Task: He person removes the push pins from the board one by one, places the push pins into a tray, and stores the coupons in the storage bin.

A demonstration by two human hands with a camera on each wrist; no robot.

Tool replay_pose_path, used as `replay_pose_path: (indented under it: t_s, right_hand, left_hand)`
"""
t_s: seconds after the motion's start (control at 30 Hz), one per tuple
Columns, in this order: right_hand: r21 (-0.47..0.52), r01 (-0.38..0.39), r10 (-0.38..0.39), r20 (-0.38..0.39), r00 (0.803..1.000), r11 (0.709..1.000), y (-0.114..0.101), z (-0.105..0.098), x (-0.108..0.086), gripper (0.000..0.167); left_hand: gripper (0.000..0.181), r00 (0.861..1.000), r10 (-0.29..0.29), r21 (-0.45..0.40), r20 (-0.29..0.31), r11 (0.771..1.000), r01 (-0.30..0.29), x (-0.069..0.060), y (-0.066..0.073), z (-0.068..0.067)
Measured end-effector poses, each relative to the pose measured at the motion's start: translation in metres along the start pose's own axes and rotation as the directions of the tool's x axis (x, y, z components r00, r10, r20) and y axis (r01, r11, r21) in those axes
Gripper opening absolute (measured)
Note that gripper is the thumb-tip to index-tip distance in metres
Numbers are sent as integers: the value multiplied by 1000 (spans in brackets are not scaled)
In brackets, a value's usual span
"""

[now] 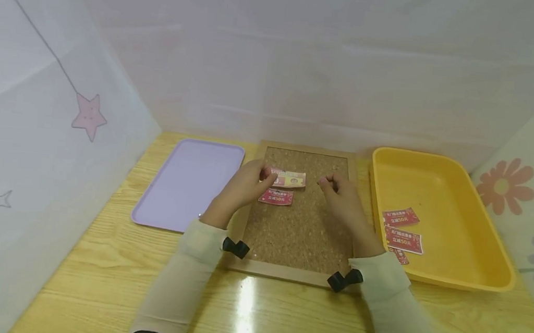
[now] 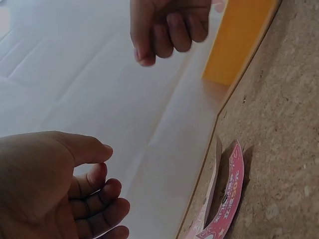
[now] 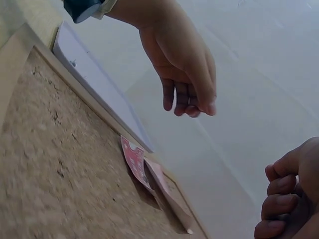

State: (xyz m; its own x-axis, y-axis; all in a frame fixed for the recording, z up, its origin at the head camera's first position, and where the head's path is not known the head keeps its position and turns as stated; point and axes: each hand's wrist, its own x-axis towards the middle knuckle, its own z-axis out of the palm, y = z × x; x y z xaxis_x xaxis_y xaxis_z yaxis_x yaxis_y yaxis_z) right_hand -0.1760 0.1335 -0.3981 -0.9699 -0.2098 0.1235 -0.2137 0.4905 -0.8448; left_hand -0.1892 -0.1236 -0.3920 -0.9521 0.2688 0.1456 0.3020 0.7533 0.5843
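My left hand [image 1: 253, 180] is above the left part of a cork board [image 1: 299, 237], beside two paper coupons. Its fingers bend loosely, and the left wrist view shows a gap between thumb and fingers. A pale pink and yellow coupon [image 1: 294, 179] lies nearest the hand, partly covered by it. Just below is a red coupon [image 1: 276, 197], curling off the cork in the left wrist view. Over the board's right part, my right hand [image 1: 342, 198] has curled fingers, the thumb against the index finger. No object shows clearly between its fingertips.
A shallow lilac tray [image 1: 185, 186] lies left of the board. On the right stands a yellow bin [image 1: 456, 218] with several red coupons [image 1: 402, 240] at its left side. White sheeting [image 1: 302, 75] hangs behind the wooden table [image 1: 122, 270].
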Motion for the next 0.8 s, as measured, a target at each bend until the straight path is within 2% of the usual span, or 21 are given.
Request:
replay_pose_path:
  t_s: [0.27, 0.47, 0.6, 0.8]
  right_hand:
    - [97, -119, 118, 10, 993, 988, 2, 32, 13, 33]
    - [265, -245, 229, 87, 969, 933, 0, 48, 11, 39]
    - [314, -257, 237, 101, 966, 914, 4, 57, 10, 43]
    - [180, -193, 190, 38, 981, 965, 13, 66, 10, 36]
  left_hand:
    - [26, 998, -61, -36, 5, 997, 61, 4, -3, 8]
    - [29, 998, -59, -114, -7, 992, 58, 6, 1, 12]
    - [30, 998, -67, -114, -3, 991, 66, 7, 3, 14]
    - [23, 995, -83, -81, 55, 993, 87, 10, -2, 21]
